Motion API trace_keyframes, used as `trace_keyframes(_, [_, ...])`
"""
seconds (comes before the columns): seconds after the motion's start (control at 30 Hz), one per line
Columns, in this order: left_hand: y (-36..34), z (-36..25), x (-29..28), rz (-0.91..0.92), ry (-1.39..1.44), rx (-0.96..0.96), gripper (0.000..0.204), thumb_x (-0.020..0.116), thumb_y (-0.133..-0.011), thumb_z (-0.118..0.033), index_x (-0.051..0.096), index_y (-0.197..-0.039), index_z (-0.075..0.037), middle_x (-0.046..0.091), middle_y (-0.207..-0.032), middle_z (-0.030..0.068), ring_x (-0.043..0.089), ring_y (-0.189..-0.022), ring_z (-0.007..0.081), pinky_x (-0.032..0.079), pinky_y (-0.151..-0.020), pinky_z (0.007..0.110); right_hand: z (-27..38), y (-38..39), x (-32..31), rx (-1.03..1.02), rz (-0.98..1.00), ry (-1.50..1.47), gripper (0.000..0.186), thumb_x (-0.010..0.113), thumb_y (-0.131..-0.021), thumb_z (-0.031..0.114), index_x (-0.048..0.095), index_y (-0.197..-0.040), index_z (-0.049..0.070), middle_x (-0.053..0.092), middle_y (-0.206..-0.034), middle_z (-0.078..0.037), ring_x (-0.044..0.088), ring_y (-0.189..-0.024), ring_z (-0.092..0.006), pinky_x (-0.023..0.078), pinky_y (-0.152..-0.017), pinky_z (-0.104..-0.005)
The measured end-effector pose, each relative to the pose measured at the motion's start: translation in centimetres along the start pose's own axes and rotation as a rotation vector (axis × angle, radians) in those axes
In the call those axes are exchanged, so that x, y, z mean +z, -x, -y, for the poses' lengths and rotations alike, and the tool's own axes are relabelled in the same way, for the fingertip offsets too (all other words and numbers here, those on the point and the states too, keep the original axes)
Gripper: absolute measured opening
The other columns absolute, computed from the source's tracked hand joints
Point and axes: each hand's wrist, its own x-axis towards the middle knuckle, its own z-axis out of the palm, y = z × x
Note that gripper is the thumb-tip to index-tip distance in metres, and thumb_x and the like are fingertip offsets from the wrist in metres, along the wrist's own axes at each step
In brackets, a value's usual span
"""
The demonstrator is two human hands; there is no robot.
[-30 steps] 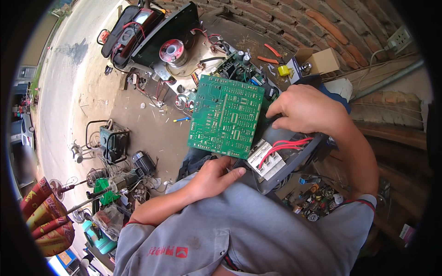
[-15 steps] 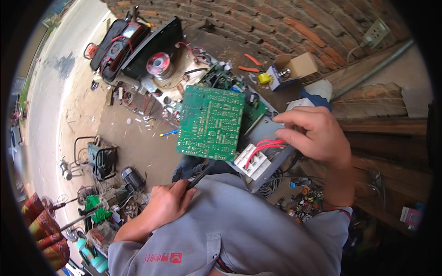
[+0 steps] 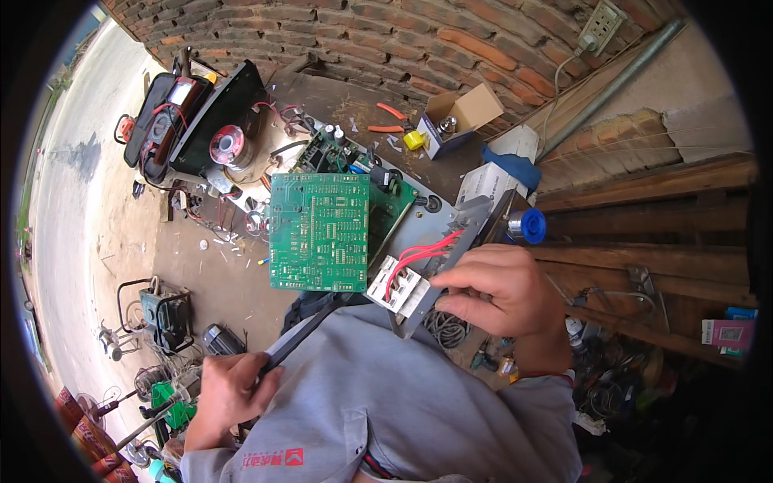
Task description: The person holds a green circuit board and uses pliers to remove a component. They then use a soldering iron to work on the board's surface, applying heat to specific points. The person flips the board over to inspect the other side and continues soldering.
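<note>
In my left hand (image 3: 233, 390), closed fingers hold a thick black cable (image 3: 302, 334) that runs up toward the lower edge of the green circuit board (image 3: 318, 233). The board lies tilted over an opened device with a grey metal panel (image 3: 427, 221). On the panel's near corner sits a white terminal block (image 3: 396, 286) with red wires (image 3: 423, 253) leading from it to the panel's raised side. My right hand (image 3: 503, 290) is at that near corner, index fingertip by the block and thumb at the panel's outer side, closed on the edge. The exact contact is partly hidden.
Behind the device are a solder spool (image 3: 232, 147), a black panel (image 3: 217, 121), orange-handled pliers (image 3: 390, 118) and an open cardboard box (image 3: 463, 121). A blue spool (image 3: 527, 226) stands at right. Brick wall (image 3: 386, 48) closes the far side; machines (image 3: 165, 310) stand left.
My right hand has moved from beside the red wires' far end down to the terminal block's corner. My left hand has moved left and down, showing more black cable. The view has shifted.
</note>
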Motion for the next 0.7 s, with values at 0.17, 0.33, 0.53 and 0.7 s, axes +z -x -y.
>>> trace_keyframes(0.17, [4.1, 3.8, -4.4, 0.010, 0.365, -0.290, 0.022, 0.074, -0.078, -0.017, 0.068, -0.075, 0.004, 0.058, -0.050, 0.0095, 0.055, -0.039, 0.0189, 0.041, -0.040, 0.031, 1.0, 2.1, -0.9, 0.010, -0.033, -0.263, 0.017, 0.082, -0.080, 0.009, 0.071, -0.092, 0.001, 0.067, -0.073, -0.010, 0.062, -0.058, -0.0235, 0.046, -0.052, -0.0352])
trace_keyframes(0.33, [3.8, 4.9, -3.8, -0.192, 0.813, -0.145, 0.043, 0.066, -0.092, -0.034, 0.063, -0.068, 0.001, 0.058, -0.048, 0.0063, 0.055, -0.038, 0.0141, 0.040, -0.037, 0.027, 2.0, 0.8, 0.1, 0.009, 0.172, -0.350, 0.024, 0.083, -0.082, 0.014, 0.071, -0.098, 0.001, 0.069, -0.077, -0.010, 0.065, -0.060, -0.0216, 0.049, -0.054, -0.0322])
trace_keyframes(0.53, [-6.8, -1.5, 2.7, 0.388, 1.137, 0.271, 0.025, 0.047, -0.108, -0.020, 0.061, -0.102, -0.001, 0.061, -0.072, 0.0041, 0.058, -0.064, 0.0127, 0.048, -0.060, 0.029, 3.2, -1.7, 6.6, 0.135, 0.085, -0.391, 0.042, 0.081, -0.086, 0.021, 0.066, -0.115, -0.005, 0.072, -0.091, -0.012, 0.067, -0.066, -0.0163, 0.052, -0.059, -0.0282])
trace_keyframes(0.7, [-8.3, -3.7, 7.1, 0.494, 1.324, 0.339, 0.031, 0.044, -0.109, -0.026, 0.058, -0.102, 0.001, 0.060, -0.072, 0.0042, 0.059, -0.065, 0.0142, 0.048, -0.060, 0.030, 3.3, -0.5, 8.0, 0.177, -0.195, -0.473, 0.029, 0.068, -0.094, 0.012, 0.064, -0.114, -0.008, 0.070, -0.106, -0.019, 0.068, -0.088, -0.0252, 0.054, -0.083, -0.0347])
